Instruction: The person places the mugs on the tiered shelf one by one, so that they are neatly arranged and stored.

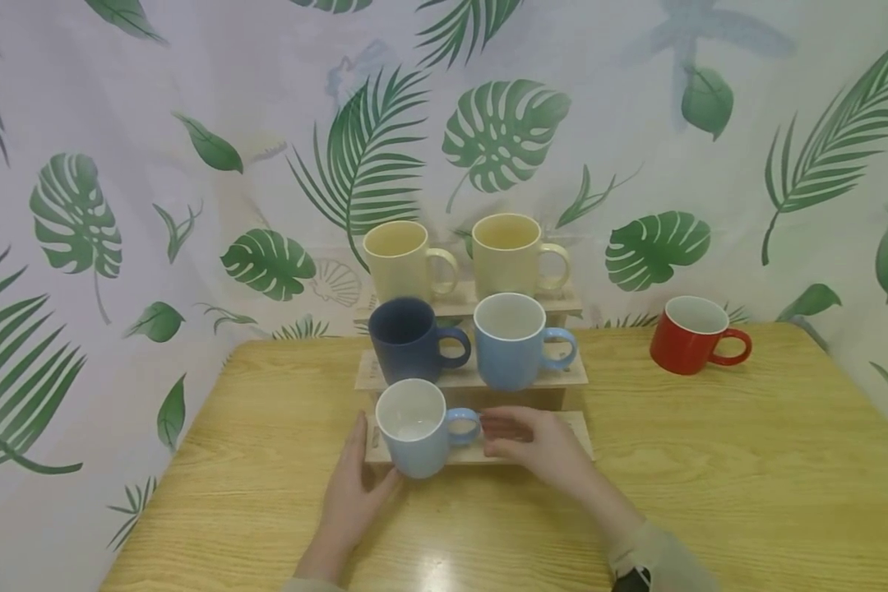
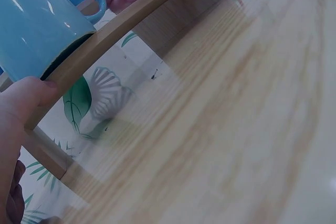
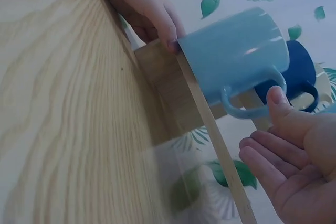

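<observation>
A light blue mug (image 1: 417, 440) with a white inside stands upright near the left end of the lowest step of a wooden stepped rack (image 1: 577, 423). Its handle points right. My left hand (image 1: 351, 493) holds the step's left front corner. Its thumb (image 2: 29, 95) lies at the front edge, close against the mug's base. Beside the handle, my right hand (image 1: 536, 448) has its fingers spread apart with nothing held. In the right wrist view its thumb (image 3: 286, 114) is close by the mug handle (image 3: 249, 113); whether they touch I cannot tell.
On the middle step stand a dark blue mug (image 1: 407, 345) and a blue mug (image 1: 509, 349). Two cream mugs (image 1: 398, 267) occupy the top step. A red mug (image 1: 681, 341) stands apart on the wooden table (image 1: 710, 460), at right. A leaf-patterned cloth (image 1: 266, 189) hangs behind.
</observation>
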Demonstrator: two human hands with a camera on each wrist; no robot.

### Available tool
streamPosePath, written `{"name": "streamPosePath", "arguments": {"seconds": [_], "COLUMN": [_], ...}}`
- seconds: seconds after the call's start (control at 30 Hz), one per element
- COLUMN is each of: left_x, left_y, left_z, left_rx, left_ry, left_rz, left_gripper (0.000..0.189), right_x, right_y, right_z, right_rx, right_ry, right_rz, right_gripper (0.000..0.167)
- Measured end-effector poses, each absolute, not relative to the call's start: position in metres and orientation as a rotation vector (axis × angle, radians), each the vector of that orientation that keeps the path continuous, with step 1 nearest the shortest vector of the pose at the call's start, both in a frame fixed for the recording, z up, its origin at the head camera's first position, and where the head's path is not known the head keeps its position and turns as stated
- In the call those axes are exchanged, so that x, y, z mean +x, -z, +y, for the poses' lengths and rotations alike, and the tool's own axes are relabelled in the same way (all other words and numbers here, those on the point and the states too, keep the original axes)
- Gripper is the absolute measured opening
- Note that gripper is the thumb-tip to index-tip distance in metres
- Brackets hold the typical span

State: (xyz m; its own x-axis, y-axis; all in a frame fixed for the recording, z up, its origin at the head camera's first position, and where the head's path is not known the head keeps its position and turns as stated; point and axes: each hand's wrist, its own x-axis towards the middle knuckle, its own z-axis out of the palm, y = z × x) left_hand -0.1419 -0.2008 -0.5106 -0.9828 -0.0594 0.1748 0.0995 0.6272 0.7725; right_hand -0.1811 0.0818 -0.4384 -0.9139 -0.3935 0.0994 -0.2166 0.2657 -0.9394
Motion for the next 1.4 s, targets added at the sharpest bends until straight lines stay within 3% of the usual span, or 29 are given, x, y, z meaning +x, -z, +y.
{"name": "streamPosePath", "arguments": {"seconds": [0.63,1.0,1.4], "left_x": [-0.141,-0.143,-0.143], "left_y": [0.513,0.512,0.51], "left_z": [-0.201,-0.202,-0.202], "left_rx": [-0.075,-0.068,-0.073], "left_ry": [1.264,1.26,1.25], "left_rz": [-2.635,-2.634,-2.642], "left_gripper": [0.096,0.095,0.093], "right_x": [-0.175,-0.201,-0.227], "right_y": [0.43,0.446,0.456], "right_z": [0.207,0.266,0.301], "right_rx": [-0.56,-0.416,-0.187], "right_ry": [1.584,1.605,1.384], "right_rz": [2.478,2.922,3.057], "right_gripper": [0.044,0.057,0.083]}}
